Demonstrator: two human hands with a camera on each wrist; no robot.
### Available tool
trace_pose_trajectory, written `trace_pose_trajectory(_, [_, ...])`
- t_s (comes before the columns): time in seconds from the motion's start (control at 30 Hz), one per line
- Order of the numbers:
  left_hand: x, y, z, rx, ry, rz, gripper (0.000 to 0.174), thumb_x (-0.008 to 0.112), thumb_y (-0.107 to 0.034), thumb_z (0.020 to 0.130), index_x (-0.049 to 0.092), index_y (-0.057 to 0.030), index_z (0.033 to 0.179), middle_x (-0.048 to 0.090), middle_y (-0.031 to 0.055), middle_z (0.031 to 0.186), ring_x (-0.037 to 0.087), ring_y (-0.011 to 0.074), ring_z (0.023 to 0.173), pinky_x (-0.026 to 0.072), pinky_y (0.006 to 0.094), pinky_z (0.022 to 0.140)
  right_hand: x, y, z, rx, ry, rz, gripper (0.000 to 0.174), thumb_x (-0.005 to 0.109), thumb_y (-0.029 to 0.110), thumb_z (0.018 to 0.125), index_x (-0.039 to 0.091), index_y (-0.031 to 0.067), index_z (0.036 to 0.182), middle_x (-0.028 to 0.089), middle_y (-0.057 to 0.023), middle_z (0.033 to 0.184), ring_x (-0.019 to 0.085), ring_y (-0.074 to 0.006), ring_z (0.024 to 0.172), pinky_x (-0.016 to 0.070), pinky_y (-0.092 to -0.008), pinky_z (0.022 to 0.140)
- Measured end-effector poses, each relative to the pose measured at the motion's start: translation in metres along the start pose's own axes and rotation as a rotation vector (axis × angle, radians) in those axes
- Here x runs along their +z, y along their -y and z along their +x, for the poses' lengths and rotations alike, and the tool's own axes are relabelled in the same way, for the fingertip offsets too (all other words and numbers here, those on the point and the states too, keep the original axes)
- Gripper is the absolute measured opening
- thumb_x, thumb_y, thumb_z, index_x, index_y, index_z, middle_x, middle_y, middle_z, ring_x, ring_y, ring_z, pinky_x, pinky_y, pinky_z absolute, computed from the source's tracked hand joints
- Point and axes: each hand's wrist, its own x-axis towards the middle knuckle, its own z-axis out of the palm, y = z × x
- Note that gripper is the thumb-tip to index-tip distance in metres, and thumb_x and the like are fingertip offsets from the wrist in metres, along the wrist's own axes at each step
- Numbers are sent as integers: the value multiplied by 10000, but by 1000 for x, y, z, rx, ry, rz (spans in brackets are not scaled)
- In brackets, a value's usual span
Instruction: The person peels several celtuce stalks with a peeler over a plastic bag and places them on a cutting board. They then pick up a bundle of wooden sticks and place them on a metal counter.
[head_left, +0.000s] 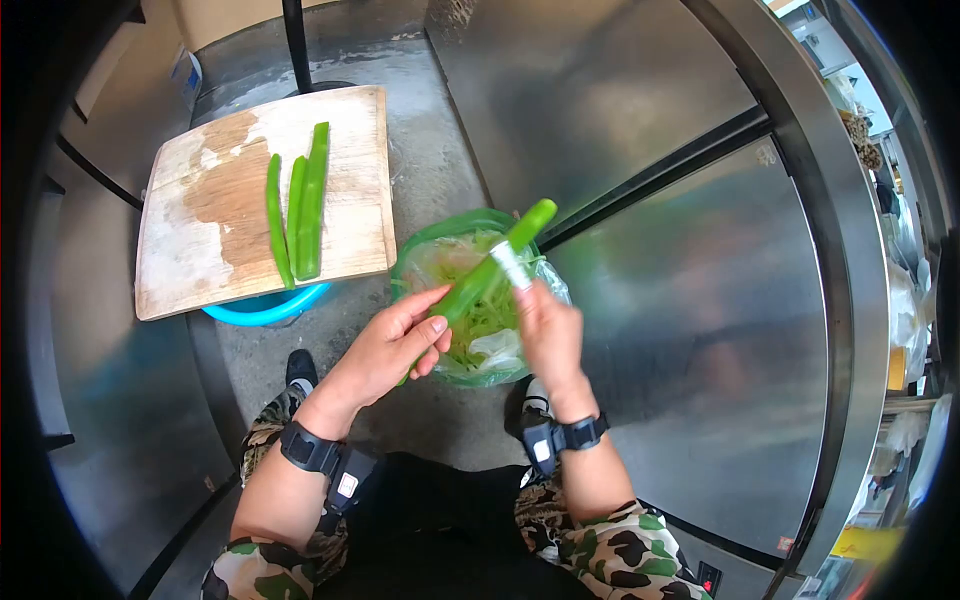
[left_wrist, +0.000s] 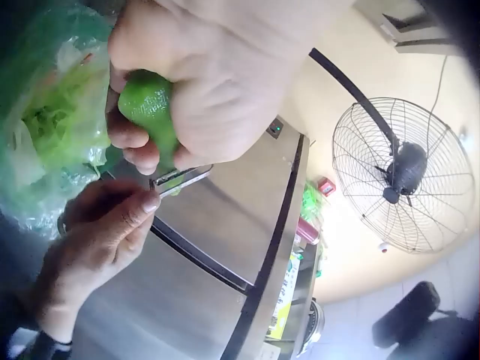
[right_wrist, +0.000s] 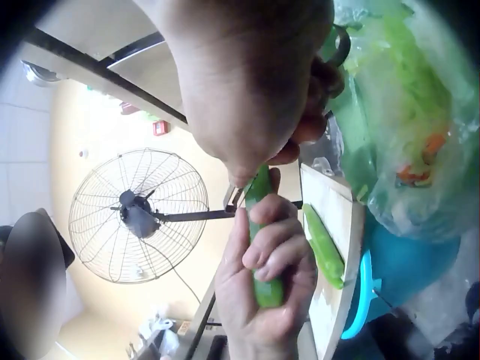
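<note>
My left hand [head_left: 385,345] grips the lower part of a long, smooth, bright green celtuce stalk [head_left: 532,224], which slants up and away to the right. In my right hand [head_left: 552,335] is a metal peeler [head_left: 512,266], its blade lying across the stalk's upper half. In the left wrist view the stalk's rounded end [left_wrist: 146,101] shows in the left palm, with the peeler [left_wrist: 184,178] just beyond it. Below both hands stands a container lined with a green bag [head_left: 415,262], holding pale green peelings [head_left: 468,345].
To the left, a worn wooden cutting board [head_left: 350,130] carries three green stalk pieces [head_left: 312,210] and sits over a blue basin [head_left: 265,310]. Steel cabinet doors [head_left: 700,290] stand close on the right. A wire-cage fan [left_wrist: 405,172] is in the wrist views.
</note>
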Motion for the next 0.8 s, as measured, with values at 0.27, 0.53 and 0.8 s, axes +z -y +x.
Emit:
trace_pose_trajectory(0.27, [-3,2,-3,-106,47,-589,416,511,-211,980,438,-38,1351,544,37,896,470,76,593,365,185,494,-2,-29,6,246,-68,575,350,407,362,1024,526,114,806,445,53,587,341,-18,475,267,-184,432])
trace_pose_trajectory(0.53, [-1,0,3,-79,61,-645,456,448,-306,1001,415,-28,1361,530,51,959,450,59,584,360,183,481,-1,8,-6,66,121,430,278,533,232,977,520,39,778,462,-46,569,457,-129,513,374,-301,484])
trace_pose_trajectory(0.8, [1,3,4,-142,-48,-505,402,348,-271,1019,472,-42,1325,508,23,729,386,55,449,322,171,402,4,25,-17,-287,292,169,260,592,263,917,508,62,773,544,-131,665,576,-358,602,437,-432,516])
